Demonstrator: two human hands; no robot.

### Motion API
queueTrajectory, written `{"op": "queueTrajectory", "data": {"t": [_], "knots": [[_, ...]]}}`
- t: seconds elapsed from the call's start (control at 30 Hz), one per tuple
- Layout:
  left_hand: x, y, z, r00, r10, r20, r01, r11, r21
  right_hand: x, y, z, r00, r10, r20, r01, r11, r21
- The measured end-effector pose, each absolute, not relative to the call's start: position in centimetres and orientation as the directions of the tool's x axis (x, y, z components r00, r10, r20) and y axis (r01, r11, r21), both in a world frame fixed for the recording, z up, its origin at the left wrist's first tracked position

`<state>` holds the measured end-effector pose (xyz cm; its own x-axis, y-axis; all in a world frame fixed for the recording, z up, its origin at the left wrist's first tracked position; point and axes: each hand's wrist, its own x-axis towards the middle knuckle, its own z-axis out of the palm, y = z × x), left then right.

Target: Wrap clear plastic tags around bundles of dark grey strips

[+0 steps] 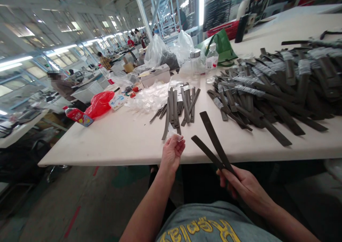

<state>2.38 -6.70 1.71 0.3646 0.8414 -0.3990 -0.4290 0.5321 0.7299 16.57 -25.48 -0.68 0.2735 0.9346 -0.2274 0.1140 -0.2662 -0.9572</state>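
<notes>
My left hand (172, 152) is at the table's front edge, its fingers closed in a pinch on a small piece of thin whitish plastic film (176, 137). Over the same edge, further right, my right hand (244, 185) grips two flat dark grey-brown strips (213, 137) that fan apart in a V, their free ends pointing up and away from me. Just beyond my left hand lies a small group of loose dark strips (175, 108), some crossing each other. A big heap of similar strips, many bundled with clear wrap (248, 88), covers the right side.
Crumpled clear plastic (149, 99) lies at mid-table by a white box (155, 76). Further left are a red plastic bag (100, 103) and a red drink carton (78, 116). A lidded jar (195, 63), a clear bottle (212, 62) and a green bag (223, 49) stand behind.
</notes>
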Motion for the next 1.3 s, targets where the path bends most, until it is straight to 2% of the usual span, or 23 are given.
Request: {"op": "queueTrajectory", "data": {"t": [0.3, 0.53, 0.73, 0.8, 0.93, 1.0, 1.1, 1.17, 1.3], "knots": [[3.2, -7.5, 1.1, 0.38, 0.853, -0.357, -0.388, 0.497, 0.776, 15.3, -24.9, -0.9, 0.233, 0.939, -0.255, 0.181, -0.299, -0.937], [3.3, -9.3, 0.4, 0.461, 0.829, -0.318, -0.306, 0.485, 0.819, 15.0, -23.4, -0.8, 0.14, 0.964, -0.226, 0.201, -0.251, -0.947], [2.8, -8.9, 0.7, 0.388, 0.878, -0.281, -0.301, 0.409, 0.861, 15.0, -24.1, -0.9, 0.136, 0.967, -0.216, 0.291, -0.248, -0.924], [2.7, -9.9, 0.4, 0.454, 0.851, -0.263, -0.19, 0.381, 0.905, 15.1, -24.0, -0.5, 0.159, 0.966, -0.203, 0.323, -0.245, -0.914], [2.7, -12.0, 0.2, 0.695, 0.669, -0.263, 0.019, 0.349, 0.937, 15.4, -23.2, 0.4, 0.213, 0.971, -0.112, 0.342, -0.182, -0.922], [2.9, -11.5, 0.6, 0.687, 0.686, -0.239, -0.039, 0.363, 0.931, 15.4, -23.0, 0.6, 0.225, 0.97, -0.089, 0.34, -0.164, -0.926], [3.4, -9.4, 1.7, 0.503, 0.836, -0.219, -0.264, 0.39, 0.882, 15.2, -23.0, 0.4, 0.205, 0.973, -0.109, 0.335, -0.174, -0.926], [3.6, -8.8, 2.0, 0.429, 0.875, -0.225, -0.346, 0.389, 0.854, 15.0, -22.9, 0.3, 0.193, 0.974, -0.117, 0.331, -0.177, -0.927], [3.9, -10.9, 0.8, 0.554, 0.797, -0.238, -0.255, 0.435, 0.863, 15.2, -22.1, 0.5, 0.219, 0.974, -0.057, 0.364, -0.136, -0.921]]}}
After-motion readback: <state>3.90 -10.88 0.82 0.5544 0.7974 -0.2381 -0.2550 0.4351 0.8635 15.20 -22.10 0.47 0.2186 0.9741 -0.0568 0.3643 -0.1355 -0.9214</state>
